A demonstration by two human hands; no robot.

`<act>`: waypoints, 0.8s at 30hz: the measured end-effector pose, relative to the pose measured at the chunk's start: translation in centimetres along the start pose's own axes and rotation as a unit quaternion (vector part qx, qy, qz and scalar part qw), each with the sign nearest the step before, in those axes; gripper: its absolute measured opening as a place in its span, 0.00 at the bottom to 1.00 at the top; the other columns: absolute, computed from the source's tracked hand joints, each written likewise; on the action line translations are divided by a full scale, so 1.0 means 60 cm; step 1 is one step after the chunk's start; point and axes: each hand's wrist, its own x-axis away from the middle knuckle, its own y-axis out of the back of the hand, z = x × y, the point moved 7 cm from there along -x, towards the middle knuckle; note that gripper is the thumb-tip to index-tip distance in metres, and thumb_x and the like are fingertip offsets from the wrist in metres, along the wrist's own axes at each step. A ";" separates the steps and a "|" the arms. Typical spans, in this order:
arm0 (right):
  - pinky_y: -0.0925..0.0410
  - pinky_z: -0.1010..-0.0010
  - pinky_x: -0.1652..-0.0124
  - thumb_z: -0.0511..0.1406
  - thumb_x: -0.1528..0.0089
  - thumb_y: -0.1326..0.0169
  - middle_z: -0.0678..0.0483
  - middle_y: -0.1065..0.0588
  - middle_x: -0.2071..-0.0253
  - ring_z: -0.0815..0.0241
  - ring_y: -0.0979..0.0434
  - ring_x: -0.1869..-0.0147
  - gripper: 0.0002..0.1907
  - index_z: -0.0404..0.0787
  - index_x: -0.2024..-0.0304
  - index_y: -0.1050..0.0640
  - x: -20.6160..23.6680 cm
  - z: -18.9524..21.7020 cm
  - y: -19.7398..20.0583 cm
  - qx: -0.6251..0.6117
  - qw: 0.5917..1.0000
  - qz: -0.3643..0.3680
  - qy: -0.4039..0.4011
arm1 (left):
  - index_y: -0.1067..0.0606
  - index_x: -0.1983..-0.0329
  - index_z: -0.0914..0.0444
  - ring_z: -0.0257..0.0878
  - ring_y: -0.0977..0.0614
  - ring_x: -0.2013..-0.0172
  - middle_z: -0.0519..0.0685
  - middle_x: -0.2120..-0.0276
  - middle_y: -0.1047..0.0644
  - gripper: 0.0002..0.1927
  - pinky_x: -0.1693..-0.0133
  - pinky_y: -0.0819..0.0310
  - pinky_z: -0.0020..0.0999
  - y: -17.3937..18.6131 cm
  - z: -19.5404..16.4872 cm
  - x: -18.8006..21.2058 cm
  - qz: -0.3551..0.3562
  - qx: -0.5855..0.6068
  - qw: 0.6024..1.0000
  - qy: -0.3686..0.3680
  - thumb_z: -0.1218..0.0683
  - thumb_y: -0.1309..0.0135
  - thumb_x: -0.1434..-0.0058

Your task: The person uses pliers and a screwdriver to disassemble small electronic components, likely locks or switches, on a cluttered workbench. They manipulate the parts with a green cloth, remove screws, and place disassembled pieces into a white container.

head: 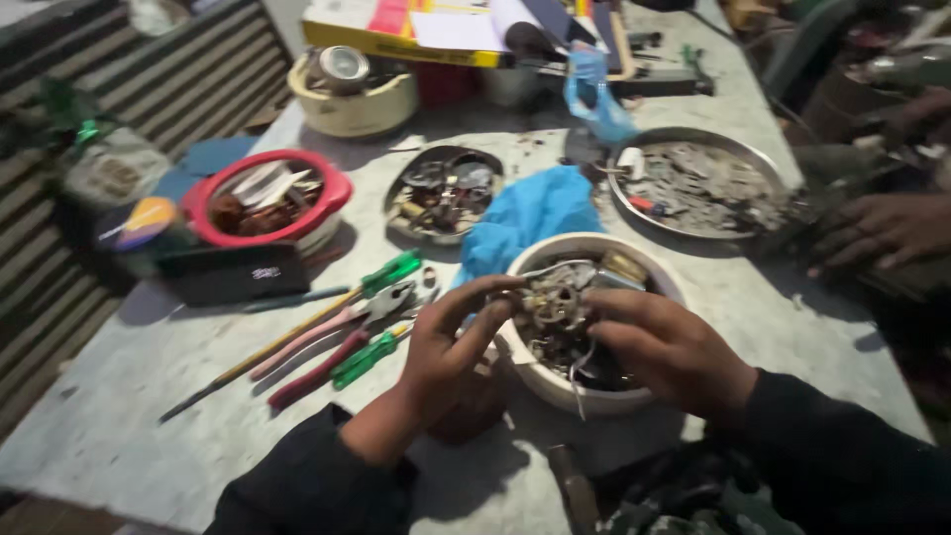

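My left hand (448,342) and my right hand (666,352) meet over a white bowl (570,388) full of small metal parts. Between their fingertips they hold a small round metal part (551,305) with a coil or gear shape, just above the bowl's near left rim. Both hands wear dark sleeves. A brown rounded thing (474,408) lies under my left wrist, mostly hidden.
Pliers and screwdrivers (337,332) with red and green handles lie left of the bowl. A blue cloth (530,213), a dark parts dish (444,193), a red-rimmed bowl (265,198) and a round metal tray (698,183) sit behind. Another person's hand (882,230) rests at the right edge.
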 end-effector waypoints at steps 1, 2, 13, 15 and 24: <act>0.27 0.60 0.46 0.26 0.43 0.41 0.42 0.29 0.36 0.45 0.23 0.39 0.21 0.42 0.48 0.26 -0.003 -0.001 -0.003 -0.002 1.000 -0.009 -0.014 | 0.23 0.41 0.66 0.39 0.16 0.52 0.54 0.52 0.16 0.18 0.51 0.22 0.31 0.007 -0.006 -0.002 -0.018 0.019 0.999 -0.019 0.53 0.47 0.30; 0.27 0.61 0.43 0.27 0.40 0.41 0.41 0.33 0.34 0.45 0.24 0.37 0.21 0.42 0.45 0.29 -0.006 0.002 0.002 -0.019 0.999 -0.050 -0.008 | 0.22 0.43 0.67 0.39 0.17 0.52 0.55 0.52 0.17 0.15 0.49 0.22 0.32 0.017 -0.014 -0.004 -0.035 0.037 0.998 -0.039 0.57 0.47 0.30; 0.34 0.56 0.37 0.28 0.43 0.39 0.43 0.32 0.36 0.40 0.31 0.30 0.28 0.39 0.41 0.30 -0.030 -0.011 0.003 -0.035 0.991 -0.097 -0.087 | 0.23 0.42 0.70 0.36 0.17 0.52 0.53 0.51 0.17 0.13 0.48 0.23 0.30 0.394 -0.043 -0.095 -0.399 -0.123 0.880 -0.228 0.58 0.46 0.25; 0.33 0.56 0.37 0.29 0.43 0.39 0.44 0.31 0.37 0.41 0.31 0.31 0.28 0.39 0.41 0.30 -0.034 -0.009 0.004 -0.039 0.990 -0.102 -0.087 | 0.21 0.46 0.68 0.36 0.17 0.56 0.53 0.55 0.16 0.14 0.52 0.24 0.34 0.438 -0.011 -0.113 -0.416 -0.209 0.876 -0.124 0.55 0.46 0.28; 0.30 0.62 0.44 0.30 0.43 0.38 0.44 0.29 0.39 0.42 0.29 0.32 0.27 0.39 0.42 0.29 -0.021 -0.011 0.002 -0.066 0.984 -0.068 -0.150 | 0.17 0.48 0.58 0.66 0.25 0.53 0.65 0.57 0.20 0.22 0.48 0.42 0.69 0.464 0.039 -0.083 -0.406 -0.655 0.637 0.002 0.39 0.42 0.35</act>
